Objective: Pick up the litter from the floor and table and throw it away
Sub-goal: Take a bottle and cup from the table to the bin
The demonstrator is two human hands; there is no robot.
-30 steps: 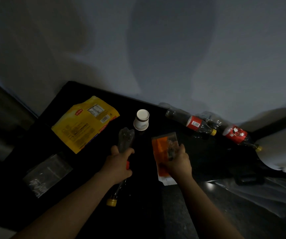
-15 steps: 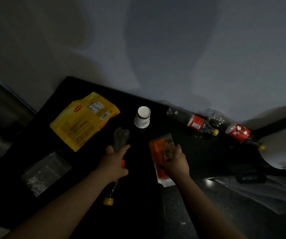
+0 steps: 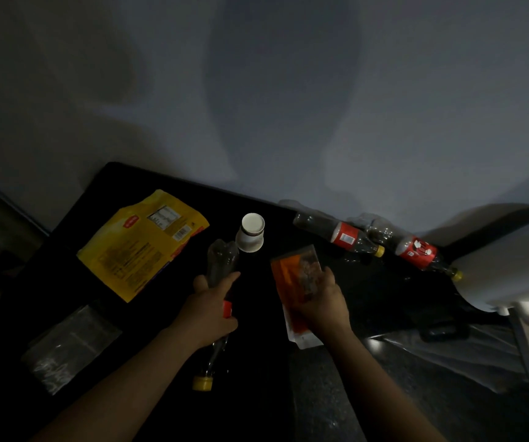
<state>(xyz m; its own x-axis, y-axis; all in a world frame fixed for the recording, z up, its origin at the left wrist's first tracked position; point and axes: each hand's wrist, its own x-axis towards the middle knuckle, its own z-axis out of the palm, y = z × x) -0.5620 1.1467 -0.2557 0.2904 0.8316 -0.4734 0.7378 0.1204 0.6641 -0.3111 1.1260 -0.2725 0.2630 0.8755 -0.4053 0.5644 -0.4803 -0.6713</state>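
Observation:
On the black table (image 3: 103, 186), my left hand (image 3: 210, 309) grips an empty plastic bottle (image 3: 221, 261) with a red label and a yellow cap, lying lengthwise toward me. To its right, my right hand (image 3: 323, 303) holds an orange and clear plastic wrapper (image 3: 292, 272) by its right side. A big yellow snack bag (image 3: 142, 244) lies flat at the left. A small paper cup (image 3: 251, 232) lies on its side behind the bottle. Two cola bottles, one (image 3: 339, 236) and another (image 3: 413, 250), lie at the back right against the wall. A clear plastic bag (image 3: 65, 346) rests near the table's front left.
A grey wall rises right behind the table. A white rounded object (image 3: 512, 275) stands at the right edge. Below it lie a dark handled object (image 3: 445, 328) and a sheet of clear plastic (image 3: 448, 362) on a speckled dark floor.
Both hands keep their holds on the bottle and the wrapper with barely any shift. The view has tilted slightly, so the table sits a bit lower and further left.

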